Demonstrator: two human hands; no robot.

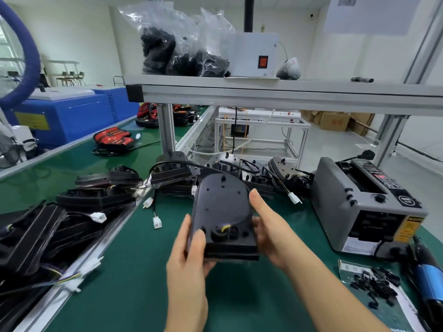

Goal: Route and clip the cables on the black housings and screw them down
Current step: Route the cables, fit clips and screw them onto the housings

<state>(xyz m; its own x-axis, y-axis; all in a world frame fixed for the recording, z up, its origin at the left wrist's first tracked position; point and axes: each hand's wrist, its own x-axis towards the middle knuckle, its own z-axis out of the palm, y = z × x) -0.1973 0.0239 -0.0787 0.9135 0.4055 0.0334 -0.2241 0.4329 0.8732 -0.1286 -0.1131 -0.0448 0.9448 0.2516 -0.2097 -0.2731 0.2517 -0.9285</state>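
Both hands grip rounded black housing (221,212), yellow wire showing.

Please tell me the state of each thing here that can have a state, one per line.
black housing: held up, tilted, in both grips
left grip: holds the housing's left edge
right grip: holds its right edge
electric screwdriver: lying down, untouched
black clips: loose in a heap on paper
tape dispenser: red display lit
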